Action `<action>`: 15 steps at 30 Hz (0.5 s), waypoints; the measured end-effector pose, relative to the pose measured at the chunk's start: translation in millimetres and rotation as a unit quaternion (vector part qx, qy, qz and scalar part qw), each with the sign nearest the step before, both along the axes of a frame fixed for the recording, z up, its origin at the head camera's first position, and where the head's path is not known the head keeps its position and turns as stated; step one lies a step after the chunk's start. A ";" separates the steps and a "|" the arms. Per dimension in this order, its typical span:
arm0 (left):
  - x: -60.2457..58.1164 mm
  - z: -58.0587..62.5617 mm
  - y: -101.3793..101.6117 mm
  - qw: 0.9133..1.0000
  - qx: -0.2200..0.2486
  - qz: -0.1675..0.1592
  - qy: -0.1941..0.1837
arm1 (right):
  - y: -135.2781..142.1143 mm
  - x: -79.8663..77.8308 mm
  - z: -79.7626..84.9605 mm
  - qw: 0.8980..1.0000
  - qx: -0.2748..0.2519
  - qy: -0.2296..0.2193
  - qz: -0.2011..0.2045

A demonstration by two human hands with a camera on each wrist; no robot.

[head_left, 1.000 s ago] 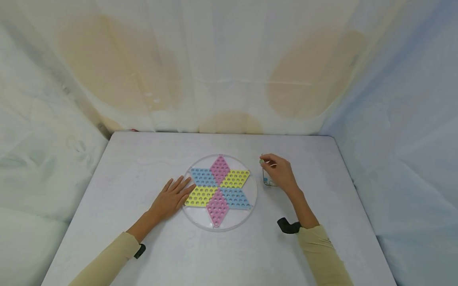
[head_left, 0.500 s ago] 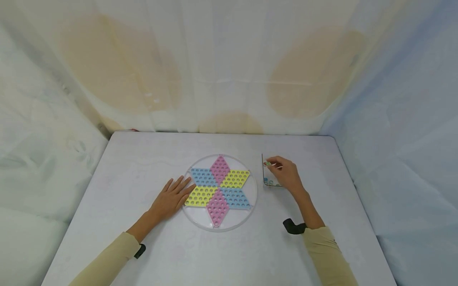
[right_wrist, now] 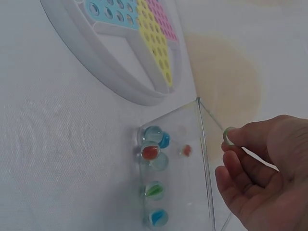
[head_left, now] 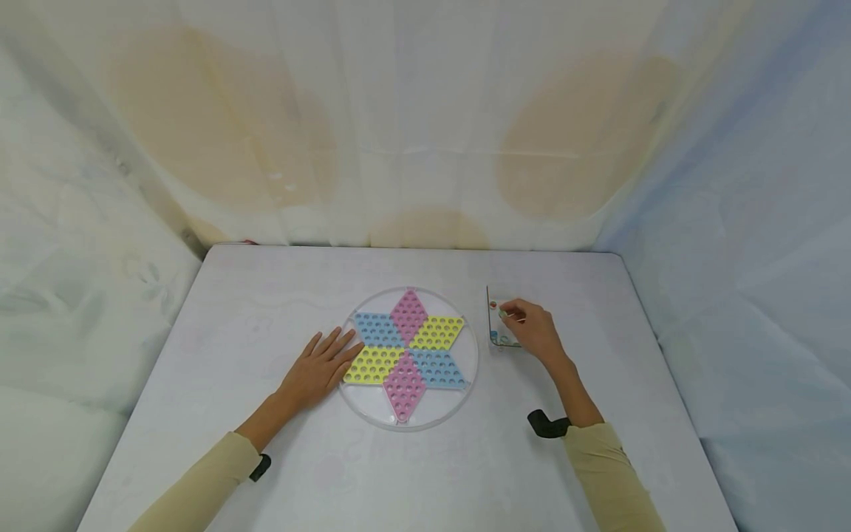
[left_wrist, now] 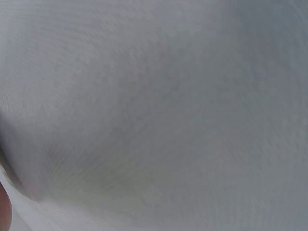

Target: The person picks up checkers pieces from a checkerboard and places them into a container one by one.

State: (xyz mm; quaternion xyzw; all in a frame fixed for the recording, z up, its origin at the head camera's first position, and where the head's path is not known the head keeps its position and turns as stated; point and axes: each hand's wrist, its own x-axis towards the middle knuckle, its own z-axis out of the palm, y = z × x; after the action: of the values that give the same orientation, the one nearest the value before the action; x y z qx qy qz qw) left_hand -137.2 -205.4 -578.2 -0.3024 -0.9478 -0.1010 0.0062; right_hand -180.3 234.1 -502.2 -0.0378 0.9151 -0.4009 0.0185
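Observation:
My right hand (head_left: 534, 329) pinches a small glass marble (right_wrist: 228, 136) between thumb and index finger. It is over a clear plastic box (right_wrist: 185, 187), with the marble just above the rim in the right wrist view. Several glass marbles (right_wrist: 150, 153) with red, blue and green swirls lie along the bottom of the box. To the left is a round white Chinese checkers board (head_left: 369, 401) with a pink, yellow and blue star of holes. My left hand (head_left: 315, 375) lies flat, its fingertips over the board's left rim. The left wrist view shows mostly tabletop.
Both board and box stand on a white table (head_left: 266, 295). Behind it hangs a pale curtain (head_left: 425, 111), with more sheeting on the left and right sides. A black wrist mount (head_left: 548, 425) sticks out from the right sleeve.
My right hand has moved right and slightly toward me, bringing the marble from the box's left edge to over the box. The left hand and the board have stayed put.

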 end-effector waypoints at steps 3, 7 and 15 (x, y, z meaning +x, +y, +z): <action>0.5 0.7 -0.1 1.000 0.004 -0.001 0.001 | 1.5 -0.3 -2.7 1.000 0.007 -0.007 -0.001; 0.4 -1.2 -0.6 1.000 0.011 -0.002 0.009 | 3.0 -0.8 -6.9 1.000 0.013 -0.019 -0.001; -0.4 -1.9 -1.0 1.000 0.000 -0.002 0.008 | 2.9 -3.3 -12.7 0.999 0.013 -0.037 -0.003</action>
State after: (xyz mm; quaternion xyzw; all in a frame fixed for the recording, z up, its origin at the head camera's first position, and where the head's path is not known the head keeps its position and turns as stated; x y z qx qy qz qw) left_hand -137.6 -206.5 -580.1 -0.3047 -0.9473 -0.0981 0.0136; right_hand -183.7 237.0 -514.9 -0.0194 0.9193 -0.3897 0.0518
